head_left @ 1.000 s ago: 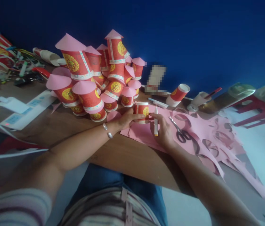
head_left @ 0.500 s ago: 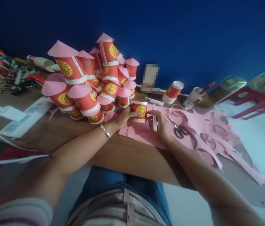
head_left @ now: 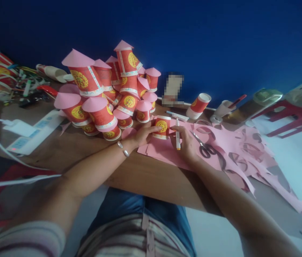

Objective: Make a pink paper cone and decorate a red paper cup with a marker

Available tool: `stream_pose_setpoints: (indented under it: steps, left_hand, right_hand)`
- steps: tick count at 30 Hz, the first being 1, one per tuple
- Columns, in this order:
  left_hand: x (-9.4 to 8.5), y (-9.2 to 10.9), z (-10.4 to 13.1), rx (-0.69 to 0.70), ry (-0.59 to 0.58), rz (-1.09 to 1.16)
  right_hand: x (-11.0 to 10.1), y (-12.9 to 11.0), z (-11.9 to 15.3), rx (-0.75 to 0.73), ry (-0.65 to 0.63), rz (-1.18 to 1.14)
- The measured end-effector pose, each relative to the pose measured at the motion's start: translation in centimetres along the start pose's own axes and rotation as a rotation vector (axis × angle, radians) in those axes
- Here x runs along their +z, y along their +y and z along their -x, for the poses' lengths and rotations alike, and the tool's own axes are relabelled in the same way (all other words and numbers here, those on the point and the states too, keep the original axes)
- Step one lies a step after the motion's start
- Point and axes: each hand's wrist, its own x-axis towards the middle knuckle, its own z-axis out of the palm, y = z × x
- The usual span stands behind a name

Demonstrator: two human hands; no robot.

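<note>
My left hand [head_left: 145, 135] grips the left side of a red paper cup [head_left: 162, 127] with a yellow round emblem, its thumb across the front. The cup stands nearly upright over pink paper sheets [head_left: 157, 151]. In my right hand [head_left: 186, 142] is a white marker [head_left: 178, 134] with a yellow end, held close to the cup's right side; the fingertips there are partly hidden. A pile of red cups with pink cone tops [head_left: 97, 110] rises left of my left hand. Scissors [head_left: 203, 147] with dark handles lie right of my right hand.
Cut pink paper scraps [head_left: 239, 153] spread over the right side of the table. Behind stand another red cup [head_left: 200, 105], a white cup with a red pen [head_left: 224, 108] and a bottle [head_left: 258, 101]. On the left is a white power strip [head_left: 36, 132] with a cable.
The whole view has shifted slightly, so the cup pile and table items sit a little further right. Both hands keep the same hold on the cup and marker.
</note>
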Motion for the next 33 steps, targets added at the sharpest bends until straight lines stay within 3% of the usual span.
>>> stream_pose_setpoints:
  steps: [10, 16, 33]
  left_hand:
    - [0.2, -0.03, 0.23, 0.033, 0.005, -0.001]
    - [0.02, -0.13, 0.47, -0.02, 0.001, -0.055]
    - [0.56, 0.73, 0.44, 0.049, -0.002, 0.002]
  right_hand:
    - [0.38, 0.19, 0.3, -0.013, 0.011, 0.007]
    - [0.26, 0.07, 0.32, 0.049, -0.038, -0.017]
    - [0.53, 0.5, 0.42, 0.073, -0.025, -0.038]
